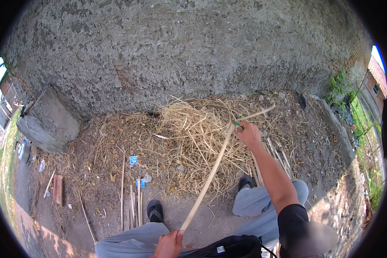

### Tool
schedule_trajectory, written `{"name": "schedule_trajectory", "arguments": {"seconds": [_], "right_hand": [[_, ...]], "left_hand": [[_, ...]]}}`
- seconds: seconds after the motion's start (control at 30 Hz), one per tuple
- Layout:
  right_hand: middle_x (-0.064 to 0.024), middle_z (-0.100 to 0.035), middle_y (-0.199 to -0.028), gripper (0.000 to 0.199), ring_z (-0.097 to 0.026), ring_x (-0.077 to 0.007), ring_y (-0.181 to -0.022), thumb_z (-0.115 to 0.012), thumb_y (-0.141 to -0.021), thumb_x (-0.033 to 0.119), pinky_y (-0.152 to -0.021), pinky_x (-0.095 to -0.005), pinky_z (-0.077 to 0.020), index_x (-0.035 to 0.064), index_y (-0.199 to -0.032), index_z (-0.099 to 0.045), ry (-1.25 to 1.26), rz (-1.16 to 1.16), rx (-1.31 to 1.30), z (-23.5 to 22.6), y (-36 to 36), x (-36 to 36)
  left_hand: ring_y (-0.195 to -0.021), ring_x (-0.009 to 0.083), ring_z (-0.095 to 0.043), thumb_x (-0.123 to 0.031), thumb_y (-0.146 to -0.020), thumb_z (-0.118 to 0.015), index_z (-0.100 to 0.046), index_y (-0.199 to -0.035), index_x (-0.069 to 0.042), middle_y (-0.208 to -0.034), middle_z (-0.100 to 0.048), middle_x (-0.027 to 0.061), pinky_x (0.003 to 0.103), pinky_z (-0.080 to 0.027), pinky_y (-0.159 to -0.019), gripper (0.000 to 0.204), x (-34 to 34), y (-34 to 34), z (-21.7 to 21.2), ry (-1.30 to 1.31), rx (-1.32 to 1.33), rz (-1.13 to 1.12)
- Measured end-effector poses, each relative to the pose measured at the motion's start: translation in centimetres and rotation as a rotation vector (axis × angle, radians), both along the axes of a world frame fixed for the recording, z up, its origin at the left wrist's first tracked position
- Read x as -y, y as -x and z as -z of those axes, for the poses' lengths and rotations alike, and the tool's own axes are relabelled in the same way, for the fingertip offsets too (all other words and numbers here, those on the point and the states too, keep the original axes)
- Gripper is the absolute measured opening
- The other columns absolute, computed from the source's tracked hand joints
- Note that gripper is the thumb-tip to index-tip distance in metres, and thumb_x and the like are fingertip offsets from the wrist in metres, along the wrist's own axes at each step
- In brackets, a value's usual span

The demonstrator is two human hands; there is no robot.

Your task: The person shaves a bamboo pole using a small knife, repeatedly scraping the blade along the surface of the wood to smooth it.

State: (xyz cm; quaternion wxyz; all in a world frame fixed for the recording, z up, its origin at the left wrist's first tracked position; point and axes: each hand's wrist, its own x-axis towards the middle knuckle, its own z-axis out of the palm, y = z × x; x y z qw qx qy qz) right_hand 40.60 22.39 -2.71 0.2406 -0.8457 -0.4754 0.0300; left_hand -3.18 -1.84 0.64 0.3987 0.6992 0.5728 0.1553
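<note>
My left hand (169,245) is closed around the near end of a long pale cane strip (210,176), close to my lap at the bottom of the view. The strip runs up and to the right over a heap of dry shavings (189,137). My right hand (247,133), arm stretched out, grips a small green-handled tool (238,125) against the strip's far part, where a thin sliver (258,114) splits off to the right. I sit with both legs in grey trousers spread, black sandals (155,210) on the ground.
A rough grey concrete wall (180,47) rises right behind the heap. A concrete block (47,120) stands at the left. Several cut cane strips (133,206) lie by my left foot, more (279,159) by my right. A black bag (232,247) rests on my lap.
</note>
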Motion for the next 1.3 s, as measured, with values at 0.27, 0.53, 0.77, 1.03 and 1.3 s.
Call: {"name": "schedule_trajectory", "arguments": {"seconds": [0.27,0.53,0.77,1.03,1.3], "right_hand": [[-0.0171,-0.073,-0.086,0.03,-0.07,-0.035,-0.075,-0.072,-0.086,0.035,-0.071,-0.0462,-0.0534,0.0054,-0.089,-0.073,-0.022,-0.121,0.104,2.0,-13.4,5.6],[-0.0017,-0.057,-0.064,0.039,-0.044,-0.0066,-0.046,-0.066,-0.095,0.04,-0.042,-0.0256,-0.0332,0.0026,-0.106,-0.069,0.315,-0.29,-0.895,-7.3,1.2,8.0],[0.0043,-0.046,-0.055,0.032,-0.033,-0.0042,-0.041,-0.066,-0.097,0.034,-0.04,-0.0255,-0.0253,0.0022,-0.1,-0.068,-0.234,-0.195,-1.353,-7.1,7.9,13.4],[-0.002,-0.059,-0.075,0.035,-0.036,-0.0027,-0.043,-0.068,-0.097,0.03,-0.04,-0.0231,-0.0284,-0.0007,-0.111,-0.061,-0.438,-0.081,-1.477,-5.0,8.5,11.4],[-0.004,-0.059,-0.076,0.023,-0.037,-0.0035,-0.044,-0.073,-0.093,0.02,-0.04,-0.0231,-0.0299,0.0059,-0.1,-0.057,-0.561,0.006,-1.592,-5.8,7.9,10.8]], "left_hand": [[-0.043,0.0132,-0.047,-0.039,-0.103,-0.051,-0.057,-0.081,-0.012,-0.057,-0.051,0.0001,0.028,-0.035,-0.04,0.035,-1.0,7.6,4.6,0.541,0.366,-0.351],[-0.045,0.0039,-0.039,-0.038,-0.105,-0.05,-0.056,-0.089,-0.012,-0.063,-0.047,-0.0062,0.021,-0.031,-0.041,0.031,-4.6,6.3,-4.1,0.99,0.52,-0.287],[-0.05,0.0059,-0.027,-0.041,-0.11,-0.026,-0.056,-0.106,0.003,-0.061,-0.031,-0.0046,0.023,-0.024,-0.043,0.053,-6.6,5.1,-5.7,1.127,0.526,-0.115],[-0.047,0.0053,-0.032,-0.039,-0.11,-0.035,-0.057,-0.097,-0.002,-0.063,-0.043,-0.0007,0.023,-0.025,-0.039,0.044,-10.6,3.9,-9.6,0.99,0.319,-0.001],[-0.048,0.0095,-0.054,-0.036,-0.108,-0.041,-0.066,-0.086,0.0,-0.068,-0.067,0.0082,0.026,-0.045,-0.046,0.049,-13.8,3.1,-11.6,0.611,0.003,0.159]]}}
